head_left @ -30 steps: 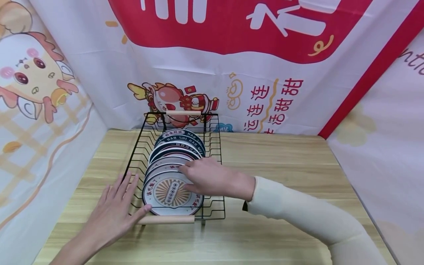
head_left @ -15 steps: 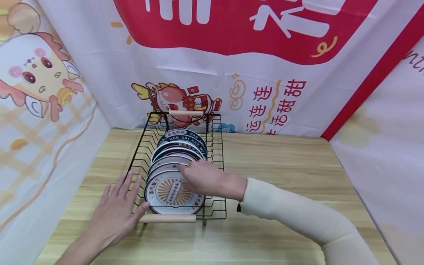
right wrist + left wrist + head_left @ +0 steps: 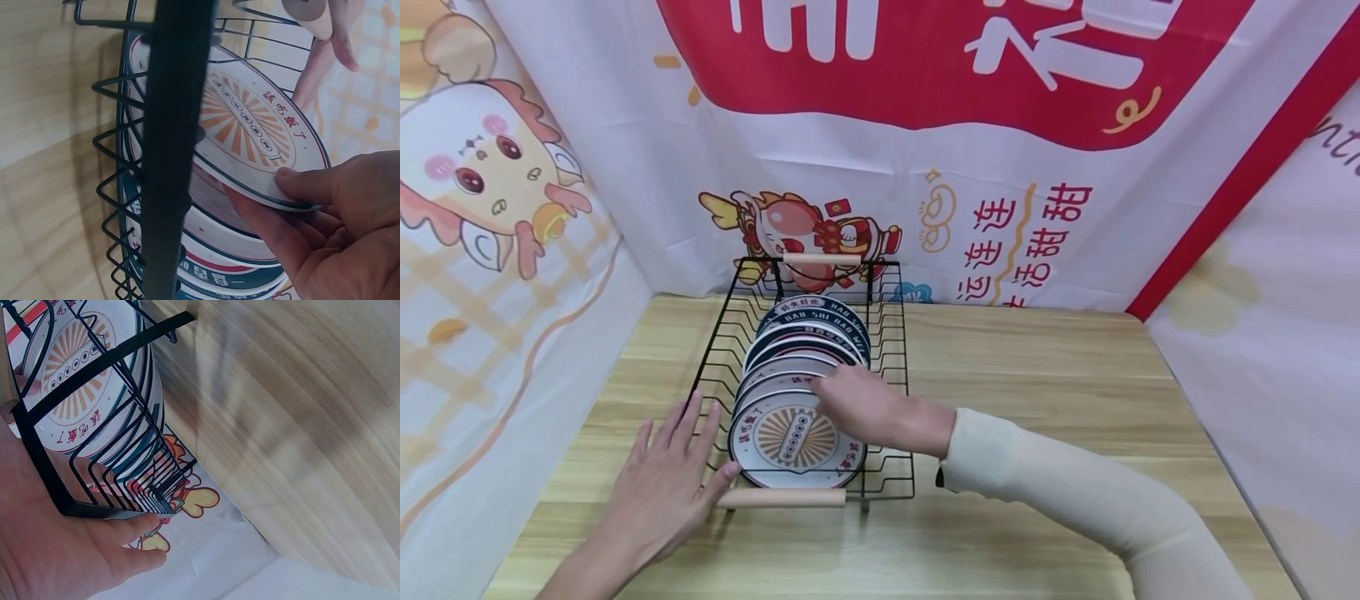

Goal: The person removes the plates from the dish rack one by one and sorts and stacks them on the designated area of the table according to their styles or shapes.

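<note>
Several round plates stand in a row in a black wire rack (image 3: pixel 898 367) with wooden handles. The front plate (image 3: pixel 797 437) is white with an orange sunburst. My right hand (image 3: pixel 868 408) pinches its rim, thumb on the printed face and fingers behind, clearest in the right wrist view (image 3: pixel 350 219). My left hand (image 3: pixel 662 492) lies with fingers spread against the rack's left front corner, its thumb by the front wooden handle (image 3: pixel 782 498). In the left wrist view the left hand (image 3: pixel 69 550) touches the rack's black side rail (image 3: pixel 44 462).
The rack stands on a light wooden table (image 3: pixel 1037 400). Behind it hangs a white and red printed cloth (image 3: pixel 850 142), close to the rack's far handle. More printed cloth (image 3: pixel 490 250) borders the left side, and another (image 3: pixel 1262 333) the right.
The view has shifted slightly. The right hand keeps its pinch on the front plate's rim, and the left hand stays at the rack's corner. The plates stand as before.
</note>
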Demonstrator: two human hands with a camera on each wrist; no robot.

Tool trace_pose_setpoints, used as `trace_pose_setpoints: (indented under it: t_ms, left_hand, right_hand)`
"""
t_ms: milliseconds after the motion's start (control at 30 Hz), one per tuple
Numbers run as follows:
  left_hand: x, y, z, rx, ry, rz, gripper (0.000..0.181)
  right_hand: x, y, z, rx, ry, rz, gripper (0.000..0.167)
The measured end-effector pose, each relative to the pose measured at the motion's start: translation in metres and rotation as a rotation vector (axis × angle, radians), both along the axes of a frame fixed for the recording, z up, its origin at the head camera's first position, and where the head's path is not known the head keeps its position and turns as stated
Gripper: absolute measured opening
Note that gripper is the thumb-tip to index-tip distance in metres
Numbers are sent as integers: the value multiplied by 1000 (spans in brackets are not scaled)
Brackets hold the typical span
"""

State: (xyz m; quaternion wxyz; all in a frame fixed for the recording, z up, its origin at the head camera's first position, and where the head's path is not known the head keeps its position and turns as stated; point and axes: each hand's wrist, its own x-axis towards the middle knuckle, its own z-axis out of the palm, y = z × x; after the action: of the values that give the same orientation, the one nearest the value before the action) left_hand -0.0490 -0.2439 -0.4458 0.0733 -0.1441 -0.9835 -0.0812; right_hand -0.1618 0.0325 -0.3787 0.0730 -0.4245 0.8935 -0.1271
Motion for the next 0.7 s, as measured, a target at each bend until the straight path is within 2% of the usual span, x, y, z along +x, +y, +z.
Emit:
trace_pose_setpoints:
  t_ms: [133,333,700]
  left_hand:
    - [1,0,-1,0,-3,0,82]
    - [0,0,-1,3,1,-7,79]
    - [1,-2,-4,0,16,-9,79]
  right_hand:
    - [3,4,2,-52,-17,3,16]
    - [6,16,14,-141,18,-15,9]
    - [7,48,54,-392,51,-77,7]
